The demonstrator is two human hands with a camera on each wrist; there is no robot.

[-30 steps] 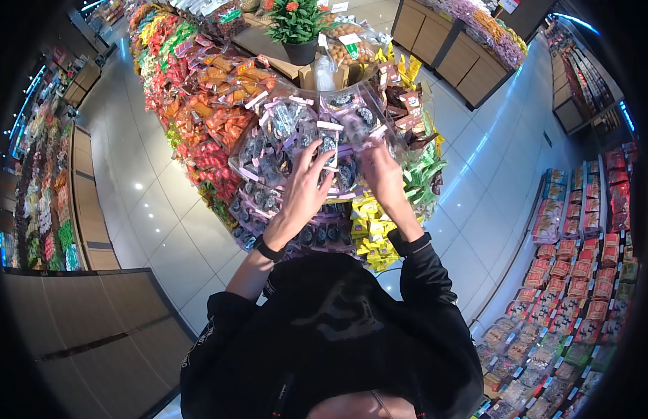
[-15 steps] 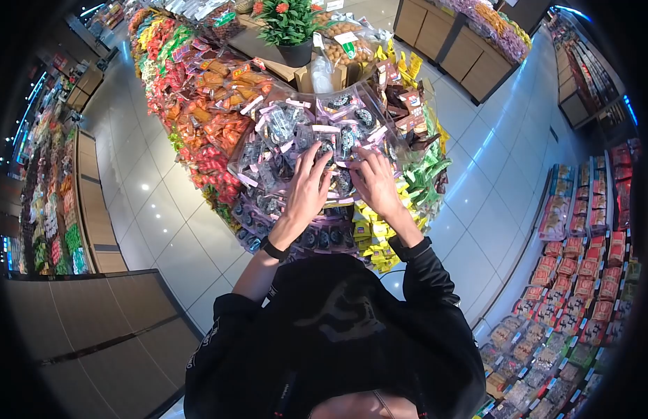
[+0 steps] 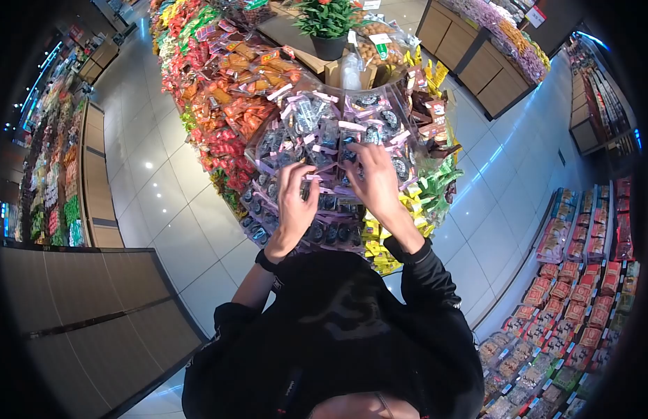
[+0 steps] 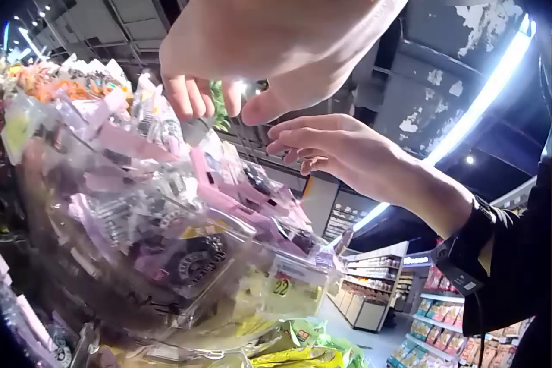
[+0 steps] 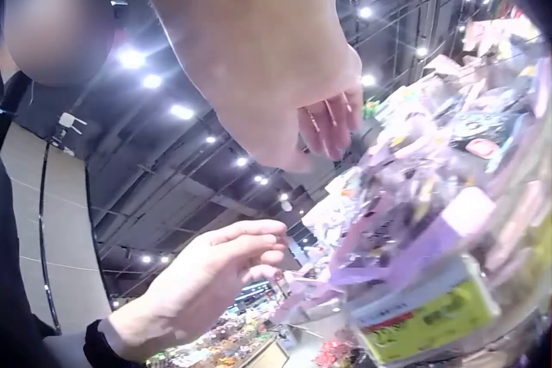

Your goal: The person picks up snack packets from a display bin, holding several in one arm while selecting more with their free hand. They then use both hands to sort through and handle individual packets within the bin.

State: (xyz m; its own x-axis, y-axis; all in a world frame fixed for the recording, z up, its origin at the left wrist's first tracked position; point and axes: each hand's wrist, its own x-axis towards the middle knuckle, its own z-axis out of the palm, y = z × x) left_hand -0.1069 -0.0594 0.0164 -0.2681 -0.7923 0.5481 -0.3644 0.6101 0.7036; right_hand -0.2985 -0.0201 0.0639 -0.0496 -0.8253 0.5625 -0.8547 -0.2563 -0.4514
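Clear-and-lilac packets (image 3: pixel 306 119) with dark round contents fill a clear plastic bin (image 4: pixel 129 320) in front of the person. My left hand (image 3: pixel 296 206) hovers at the near left of the bin, its fingers loosely bent over the packets. Farther in and to the right, my right hand (image 3: pixel 376 180) reaches over the packets with its fingers spread and bent. Both wrist views show the hands just above the pile, facing each other, and nothing shows between the fingers of either one. A yellow-green price tag (image 5: pixel 427 320) hangs on the bin's front.
Orange and red snack packets (image 3: pixel 233 105) are heaped left of the bin. Yellow packets (image 3: pixel 383 241) and green packets (image 3: pixel 432 181) lie to its right. Behind it stand a potted plant (image 3: pixel 329 45) and a bag of round brown snacks (image 3: pixel 380 52). Tiled floor (image 3: pixel 495 150) surrounds the display.
The right hand, blurred at the right a second ago, has come in over the middle packets. My left hand has drawn back toward the body from the packet it touched. The head view has shifted slightly.
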